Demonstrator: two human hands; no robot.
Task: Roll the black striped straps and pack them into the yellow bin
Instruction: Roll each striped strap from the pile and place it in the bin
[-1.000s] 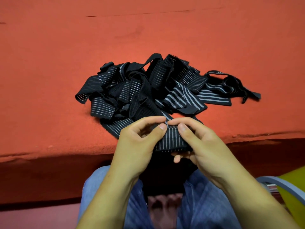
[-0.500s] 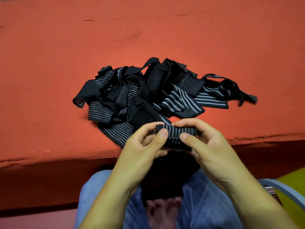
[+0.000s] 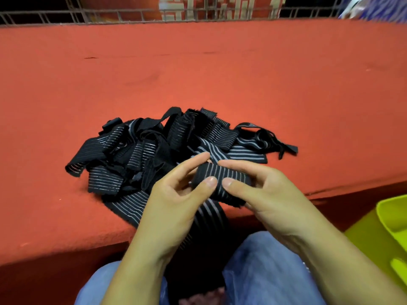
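Observation:
A partly rolled black striped strap (image 3: 222,176) sits between my two hands just above the near edge of the red table (image 3: 198,73). My left hand (image 3: 174,199) pinches its left end with thumb and fingers. My right hand (image 3: 264,194) grips the right end, thumb on the front. The strap's loose tail (image 3: 209,219) hangs down over the table edge toward my lap. Behind the hands lies a tangled pile of black striped straps (image 3: 154,148). The yellow bin (image 3: 387,227) shows at the lower right, below table level.
A wire grid fence (image 3: 132,15) runs along the table's far edge. My blue-trousered legs (image 3: 264,271) are under the near edge. The pile's thin loops (image 3: 275,142) trail to the right.
The roll has grown thicker as my hands wound the strap. The camera tilted up and back, bringing the far fence and more of the yellow bin into view.

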